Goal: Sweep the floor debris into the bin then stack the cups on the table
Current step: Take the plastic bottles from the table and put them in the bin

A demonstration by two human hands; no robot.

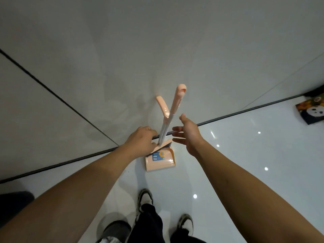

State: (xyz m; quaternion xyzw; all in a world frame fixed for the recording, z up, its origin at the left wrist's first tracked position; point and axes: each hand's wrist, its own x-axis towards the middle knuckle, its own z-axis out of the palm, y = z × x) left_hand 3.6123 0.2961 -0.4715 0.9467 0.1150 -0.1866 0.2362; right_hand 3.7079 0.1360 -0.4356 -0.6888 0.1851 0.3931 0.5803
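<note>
at the far left a dark baseboard (pixel 57 164) is seen running along the foot of a pale grey wall (pixel 122 50), with the glossy white floor (pixel 228 172) below it. the left hand (pixel 140 142) is reached forward to the two poles; its fingers are curled at the white shafts, but whether a shaft is actually gripped cannot be told, since the fingertips are hidden. just right of that hand a peach dustpan (pixel 160 163) is stood on the floor against the wall, with a blue and yellow label stuck on its face. a broom (pixel 171 113) is clipped upright into it, its peach head and dark bristles showing at the pan's top edge. two white shafts are seen rising together from the pan and splaying apart near the top into peach grips: a shorter flat one to the left, a longer rounded one to the right, both leaned on the wall. further right the right hand (pixel 188 135) is held open just beside the shafts, fingers spread and straight, thumb raised, nothing touched. below, two worn shoes (pixel 145 199) and dark trousers are caught in view. at the far right edge a printed box (pixel 310 111) with a panda picture is laid on the floor near the wall.
</note>
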